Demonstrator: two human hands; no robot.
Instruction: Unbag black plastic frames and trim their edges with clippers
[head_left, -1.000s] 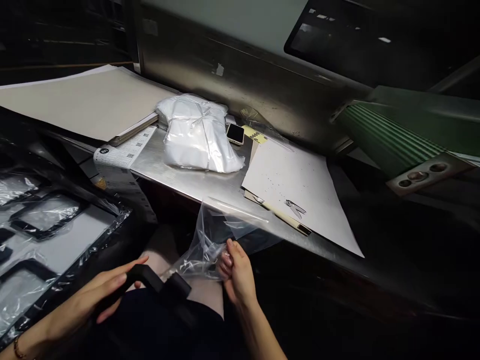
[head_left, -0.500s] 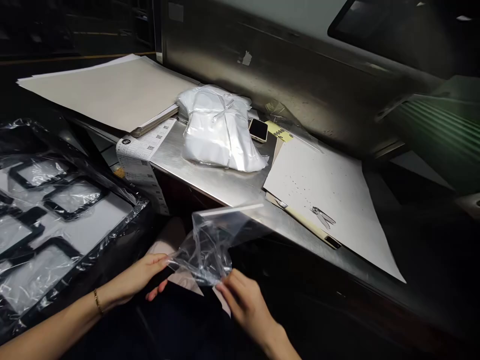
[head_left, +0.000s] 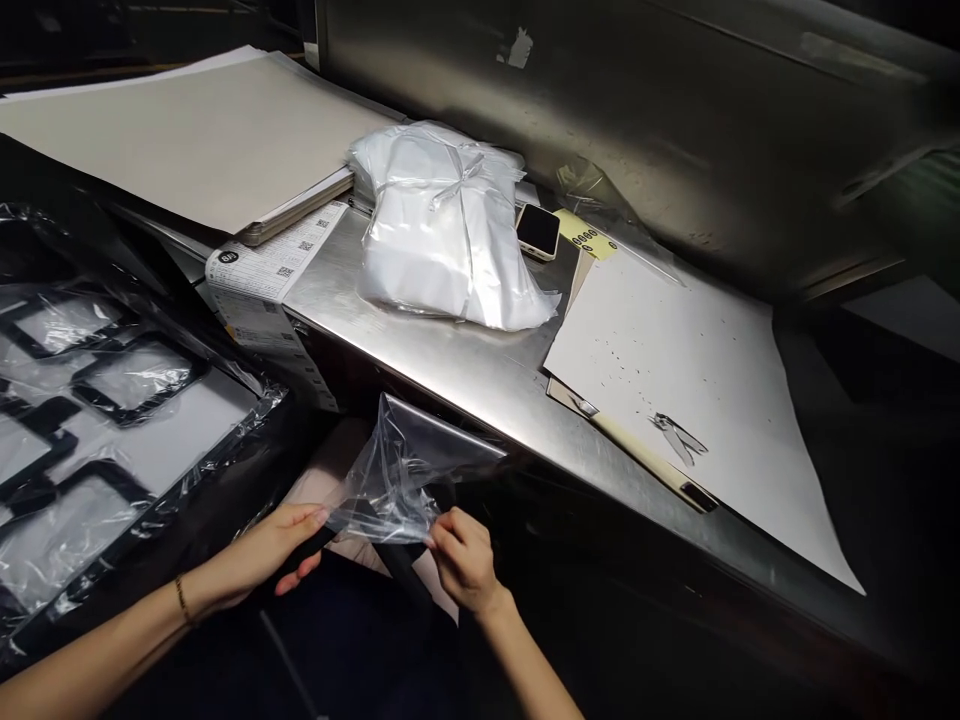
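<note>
A clear plastic bag (head_left: pixel 397 480) is stretched between my two hands, above my lap and below the bench edge. My left hand (head_left: pixel 289 535) pinches its left side between thumb and fingers. On the right, my right hand (head_left: pixel 465 555) is closed on the bag's near edge. Dark strips show through and below the film; I cannot make out whether they are part of a black frame held with it. Left of my left hand, several black frames (head_left: pixel 131 380) in clear film lie on white sheet in a black-lined container (head_left: pixel 262 405).
The metal bench (head_left: pixel 420 350) carries a tied bundle of plastic bags (head_left: pixel 450 220), a phone (head_left: pixel 538 232), stacked boards (head_left: pixel 195 140) and a label sheet (head_left: pixel 262 265). Nail clippers (head_left: pixel 679 438) lie on a white sheet (head_left: pixel 675 350) at right. A metal wall (head_left: pixel 600 110) rises behind.
Both hands keep their hold on the bag. Its upper flap has shifted left and spread, and my right hand has turned slightly. The view has moved closer to the bench.
</note>
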